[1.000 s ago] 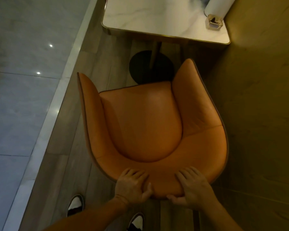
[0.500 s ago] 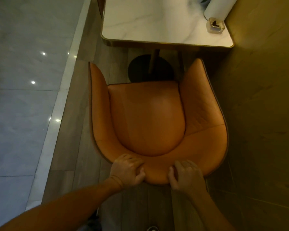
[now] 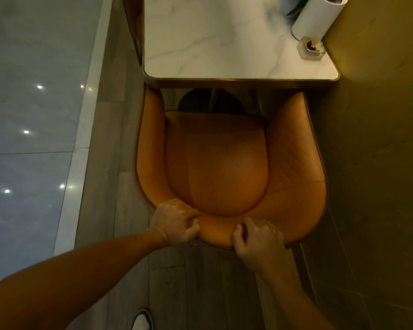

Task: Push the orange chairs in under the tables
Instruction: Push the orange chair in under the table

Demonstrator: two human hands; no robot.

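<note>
Below the marble table point(image 3: 224, 44), one orange chair point(image 3: 216, 167) stands on the wooden floor point(image 3: 200, 282), its open front turned toward the table edge. Both armrest tips reach that edge: the left tip sits just beneath the table's gold rim, the right tip just beside it, while the seat cushion lies short of the table, with the table's dark round base point(image 3: 196, 102) showing in the gap between. On the chair's curved backrest, at the side farthest from the table, two hands grip the top edge. The left hand point(image 3: 174, 221) is clenched over the rim left of centre, fingers curled onto the inner face. The right hand point(image 3: 258, 236) clamps the rim right of centre, thumb on the inside. A bare stretch of backrest separates them. On the table's far right corner stand one white cylinder point(image 3: 315, 17), lying tilted, and, touching it, one small clear holder point(image 3: 311, 49) with something dark inside; what it is cannot be told. One shoe point(image 3: 142, 320) shows below the left forearm.
</note>
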